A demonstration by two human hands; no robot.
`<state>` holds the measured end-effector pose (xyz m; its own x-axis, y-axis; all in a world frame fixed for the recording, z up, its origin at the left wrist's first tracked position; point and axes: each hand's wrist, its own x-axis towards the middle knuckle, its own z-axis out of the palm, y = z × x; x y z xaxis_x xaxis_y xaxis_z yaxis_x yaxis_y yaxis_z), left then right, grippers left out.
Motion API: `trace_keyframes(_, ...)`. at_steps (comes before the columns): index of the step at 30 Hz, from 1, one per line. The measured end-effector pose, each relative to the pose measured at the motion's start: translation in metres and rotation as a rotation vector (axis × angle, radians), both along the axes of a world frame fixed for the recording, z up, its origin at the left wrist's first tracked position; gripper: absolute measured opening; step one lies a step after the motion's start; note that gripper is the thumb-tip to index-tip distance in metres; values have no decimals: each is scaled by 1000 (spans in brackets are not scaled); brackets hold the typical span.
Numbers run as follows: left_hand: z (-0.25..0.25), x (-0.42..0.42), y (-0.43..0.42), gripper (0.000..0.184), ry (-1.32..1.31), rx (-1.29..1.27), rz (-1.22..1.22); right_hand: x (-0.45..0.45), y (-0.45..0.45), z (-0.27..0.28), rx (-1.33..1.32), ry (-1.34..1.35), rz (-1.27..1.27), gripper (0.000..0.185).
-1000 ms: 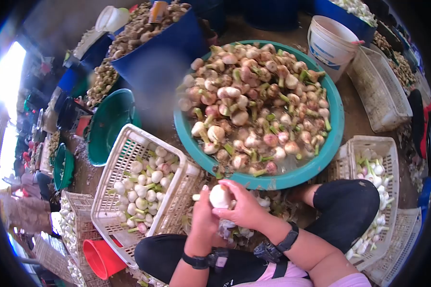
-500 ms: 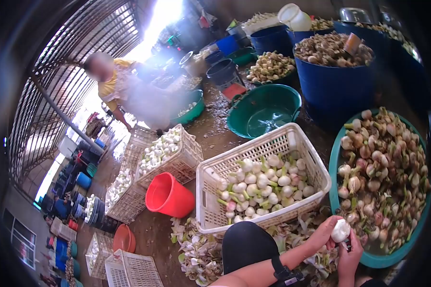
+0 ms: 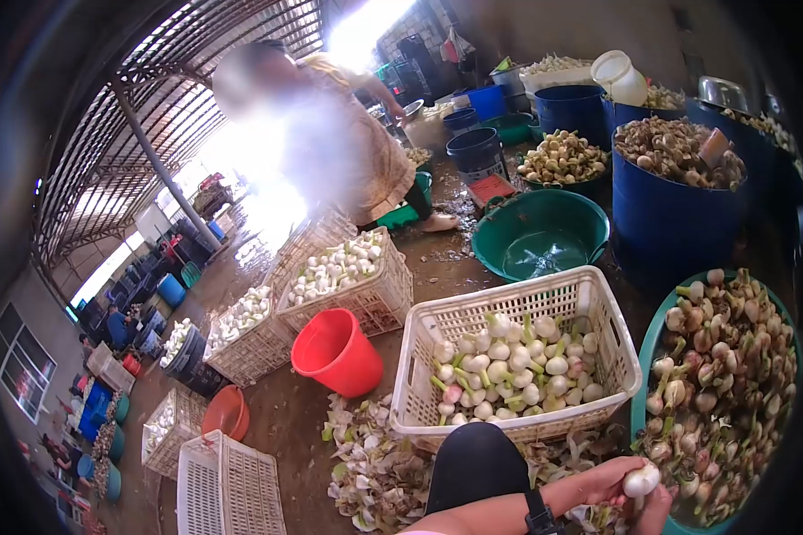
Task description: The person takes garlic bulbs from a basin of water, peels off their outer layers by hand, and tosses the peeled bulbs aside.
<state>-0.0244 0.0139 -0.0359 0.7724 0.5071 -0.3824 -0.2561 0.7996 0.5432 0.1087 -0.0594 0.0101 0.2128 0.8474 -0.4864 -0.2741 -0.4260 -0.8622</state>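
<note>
A peeled white garlic bulb (image 3: 641, 481) is held between my two hands at the lower right. My left hand (image 3: 608, 480) closes on it from the left side, a dark strap round that wrist. From below and to the right, my right hand (image 3: 656, 512) grips the same bulb; its fingers are partly hidden. Just beyond, a green tub (image 3: 644, 392) is heaped with unpeeled garlic (image 3: 718, 383) with brownish skins and stems. In front of my knee stands a white plastic crate (image 3: 500, 303) partly filled with peeled garlic bulbs (image 3: 509, 361). Loose peelings (image 3: 379, 473) lie on the ground around it.
A red bucket (image 3: 337, 352) stands left of the crate, near other crates (image 3: 348, 303) of white garlic. Behind are a green basin (image 3: 544, 227) holding water and a big blue barrel (image 3: 674, 223) heaped with garlic. A person (image 3: 357, 143) bends forward at the upper left.
My view has tilted, so the crate and my hands appear lower. The person at the back has come closer and bends further over. Both hands still hold the garlic bulb.
</note>
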Motion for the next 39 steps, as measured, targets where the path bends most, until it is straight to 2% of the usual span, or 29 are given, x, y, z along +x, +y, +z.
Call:
trace_keyframes(1,5,-1,-1,35,24,56,5,0,-1,5,3,-3,2,29)
trace_keyframes(4,36,-12,3,34,167,160,-158,1,-15,31,316,-570,316,26)
trace_keyframes(5,30,-9,0,34,341,685,-266,1,-17,30,371,-863,364,26)
trace_keyframes(6,25,-5,-4,34,504,1216,-364,4,-17,26,363,-869,354,26)
trace_keyframes(7,17,3,-13,39,455,906,-266,9,-15,20,166,-750,330,26)
trace_keyframes(8,10,5,-16,39,448,906,-269,17,-12,9,-26,-625,305,25)
trace_keyframes(9,8,4,-17,47,459,1251,-127,42,-11,-43,-139,-95,124,24)
trace_keyframes(10,7,3,-18,56,461,1590,31,42,-8,-48,-140,-98,123,24)
trace_keyframes(11,22,2,-16,57,596,1811,-26,40,-8,-47,-87,73,24,25)
trace_keyframes(12,25,2,-15,57,585,1805,-27,39,-9,-42,-35,241,-80,26)
trace_keyframes(14,25,4,-13,51,366,1596,144,23,-12,14,-81,225,-108,29)
trace_keyframes(16,38,2,-14,57,632,1859,162,15,-20,38,545,-483,158,29)
trace_keyframes(17,43,2,-13,55,601,1892,168,25,-18,17,122,241,-91,28)
trace_keyframes(18,43,4,-12,52,572,1923,175,24,-15,6,116,233,-106,28)
trace_keyframes(19,39,7,-16,52,555,1915,172,22,-13,-4,161,457,-229,27)
trace_keyframes(20,30,11,-22,47,489,1523,306,22,-15,-12,206,678,-354,27)
trace_keyframes(21,22,14,-26,42,418,1128,411,26,-22,-17,322,566,-225,27)
trace_keyframes(22,13,16,-17,33,240,573,449,30,-30,-23,434,447,-96,29)
trace_keyframes(23,7,15,-8,26,140,279,548,36,-39,-44,405,289,-35,28)
trace_keyframes(24,16,11,0,22,212,-108,672,44,-48,-61,370,132,24,28)
trace_keyframes(25,8,1,9,25,143,-239,665,39,-51,-45,291,213,-23,27)
trace_keyframes(26,-11,-5,17,30,108,-331,704,43,-48,-29,281,194,-42,27)
trace_keyframes(28,14,-16,20,35,186,-433,722,54,-46,3,446,369,-210,36)
trace_keyframes(30,24,-20,21,31,171,-451,720,61,-44,23,647,344,-266,40)
trace_keyframes(32,21,-27,21,25,126,-478,744,58,-30,47,617,372,-93,39)
trace_keyframes(33,9,-34,21,26,31,-443,723,61,-35,27,443,209,74,36)
trace_keyframes(34,19,-41,25,28,25,-481,857,63,-39,1,255,54,233,33)
trace_keyframes(36,51,-63,34,37,-162,-428,1206,49,-36,-5,73,-1079,836,27)
trace_keyframes(39,75,-72,42,42,-281,-255,1293,68,-15,-39,138,-1020,343,27)
